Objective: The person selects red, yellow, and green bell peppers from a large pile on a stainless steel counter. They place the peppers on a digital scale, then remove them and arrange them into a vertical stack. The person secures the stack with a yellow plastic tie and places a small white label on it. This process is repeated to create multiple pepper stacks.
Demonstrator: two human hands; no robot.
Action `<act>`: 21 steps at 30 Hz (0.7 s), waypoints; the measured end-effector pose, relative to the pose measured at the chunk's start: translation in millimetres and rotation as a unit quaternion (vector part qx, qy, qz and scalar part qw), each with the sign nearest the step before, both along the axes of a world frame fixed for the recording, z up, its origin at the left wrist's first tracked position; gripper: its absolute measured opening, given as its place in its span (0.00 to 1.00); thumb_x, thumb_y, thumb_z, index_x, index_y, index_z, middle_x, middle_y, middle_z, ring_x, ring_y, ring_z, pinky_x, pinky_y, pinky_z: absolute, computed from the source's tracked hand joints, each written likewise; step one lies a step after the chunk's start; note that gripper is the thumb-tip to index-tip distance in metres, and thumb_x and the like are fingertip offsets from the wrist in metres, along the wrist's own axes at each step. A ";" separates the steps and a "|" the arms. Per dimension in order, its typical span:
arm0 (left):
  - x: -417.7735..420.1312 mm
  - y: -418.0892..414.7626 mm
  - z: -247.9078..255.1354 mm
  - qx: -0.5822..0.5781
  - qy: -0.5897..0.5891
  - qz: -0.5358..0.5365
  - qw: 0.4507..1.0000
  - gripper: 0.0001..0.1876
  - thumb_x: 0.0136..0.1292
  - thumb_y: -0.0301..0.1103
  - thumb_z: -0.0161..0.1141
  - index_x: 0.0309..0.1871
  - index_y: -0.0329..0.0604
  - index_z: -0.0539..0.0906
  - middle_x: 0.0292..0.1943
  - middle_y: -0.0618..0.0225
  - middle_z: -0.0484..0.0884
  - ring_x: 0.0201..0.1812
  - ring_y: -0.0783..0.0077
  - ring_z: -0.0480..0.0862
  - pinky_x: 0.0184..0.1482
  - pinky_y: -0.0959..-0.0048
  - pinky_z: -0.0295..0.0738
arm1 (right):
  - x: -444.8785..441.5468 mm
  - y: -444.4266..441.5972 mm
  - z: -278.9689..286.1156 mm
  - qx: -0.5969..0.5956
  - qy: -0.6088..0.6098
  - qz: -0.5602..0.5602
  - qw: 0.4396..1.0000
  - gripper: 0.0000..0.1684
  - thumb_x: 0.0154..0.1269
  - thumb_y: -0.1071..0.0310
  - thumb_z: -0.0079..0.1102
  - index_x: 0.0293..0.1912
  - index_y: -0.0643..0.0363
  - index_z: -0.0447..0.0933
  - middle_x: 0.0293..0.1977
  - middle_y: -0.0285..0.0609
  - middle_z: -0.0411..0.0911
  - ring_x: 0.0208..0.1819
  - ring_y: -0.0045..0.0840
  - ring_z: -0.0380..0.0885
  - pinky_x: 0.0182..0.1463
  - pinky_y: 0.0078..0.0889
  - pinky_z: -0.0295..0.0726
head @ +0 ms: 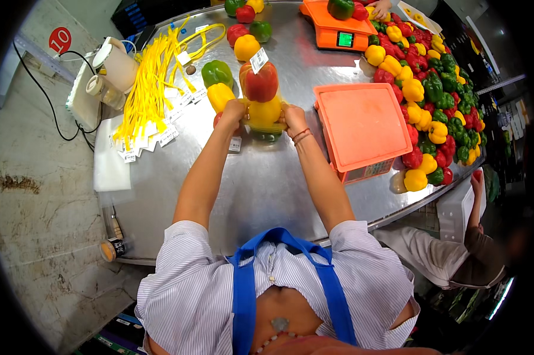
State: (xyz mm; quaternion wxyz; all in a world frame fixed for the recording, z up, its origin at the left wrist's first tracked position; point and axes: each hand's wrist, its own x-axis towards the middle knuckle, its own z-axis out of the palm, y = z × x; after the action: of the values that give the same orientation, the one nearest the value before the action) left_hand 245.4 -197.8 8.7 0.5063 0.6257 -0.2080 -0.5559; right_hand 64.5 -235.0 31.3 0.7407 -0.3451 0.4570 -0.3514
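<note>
Both hands grip a yellow net bag (276,108) on opposite sides, above the steel table. My left hand (234,111) is closed on its left side, and my right hand (295,117) on its right. Netting is stretched about a column of bell peppers: a red one (261,85) at the far end, a yellow one (263,113) between my hands, a green one (267,135) nearest me. A white tag (259,61) bearing print lies over the red pepper's far end. Left of the bag sit a loose yellow pepper (220,96) and a green pepper (216,73). Another printed tag (235,144) shows by my left wrist.
An orange scale (364,126) stands right of my hands, before a large pepper heap (426,97). Tagged yellow net bags (153,84) lie left. Another scale (338,26) holds peppers at the back. Another person's hand (381,8) reaches the heap; a person (453,257) is at right.
</note>
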 end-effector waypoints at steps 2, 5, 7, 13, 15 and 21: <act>-5.4 -0.1 6.8 0.015 -0.059 -0.002 0.998 0.08 0.58 0.25 0.47 0.35 0.32 0.77 0.21 0.63 0.74 0.15 0.70 0.72 0.17 0.73 0.68 | 0.2 0.3 4.1 0.002 -0.026 -0.023 0.999 0.14 0.60 0.65 0.49 0.20 0.59 0.67 0.15 0.34 0.66 0.14 0.14 0.60 0.15 0.18 0.56; -14.6 4.6 21.7 0.017 -0.116 -0.004 0.993 0.09 0.58 0.26 0.47 0.35 0.33 0.78 0.21 0.63 0.75 0.15 0.71 0.73 0.18 0.73 0.68 | -3.2 -2.0 -2.3 -0.011 -0.006 -0.017 1.000 0.14 0.60 0.65 0.51 0.21 0.59 0.67 0.15 0.33 0.66 0.14 0.14 0.60 0.15 0.18 0.56; -16.5 7.2 25.8 0.024 -0.155 -0.016 0.988 0.09 0.58 0.28 0.48 0.36 0.34 0.78 0.22 0.60 0.76 0.17 0.69 0.75 0.20 0.72 0.70 | -1.8 0.5 -2.3 -0.019 0.014 -0.018 1.000 0.13 0.62 0.63 0.51 0.24 0.58 0.68 0.15 0.31 0.64 0.12 0.12 0.58 0.14 0.17 0.54; 1.4 -10.7 -27.8 0.052 -0.371 -0.078 0.924 0.15 0.59 0.36 0.47 0.39 0.33 0.78 0.33 0.47 0.80 0.36 0.50 0.80 0.39 0.61 0.73 | -2.9 -1.1 -22.0 -0.028 0.057 -0.044 0.997 0.13 0.61 0.62 0.53 0.25 0.60 0.70 0.15 0.31 0.65 0.13 0.13 0.59 0.16 0.17 0.56; -0.7 -12.5 -32.2 0.057 -0.365 -0.056 0.928 0.16 0.59 0.38 0.47 0.40 0.34 0.78 0.37 0.46 0.79 0.41 0.48 0.79 0.44 0.60 0.72 | -4.7 -1.1 -31.5 -0.040 0.050 -0.050 0.997 0.13 0.60 0.63 0.53 0.24 0.61 0.71 0.15 0.32 0.65 0.14 0.14 0.61 0.17 0.18 0.59; -10.7 -8.9 -16.9 0.084 -0.429 -0.073 0.897 0.17 0.60 0.39 0.46 0.40 0.35 0.79 0.39 0.46 0.79 0.43 0.48 0.78 0.46 0.59 0.72 | -6.6 -2.0 -46.1 -0.065 0.062 -0.064 0.994 0.15 0.61 0.63 0.53 0.22 0.60 0.70 0.14 0.32 0.65 0.14 0.15 0.61 0.17 0.20 0.59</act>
State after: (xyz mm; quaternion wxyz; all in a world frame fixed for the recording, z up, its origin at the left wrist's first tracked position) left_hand 234.7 -206.7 -8.2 0.2713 0.8267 -0.4024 -0.2847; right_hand 57.9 -237.0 -14.8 0.6628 -0.3835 0.4993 -0.4054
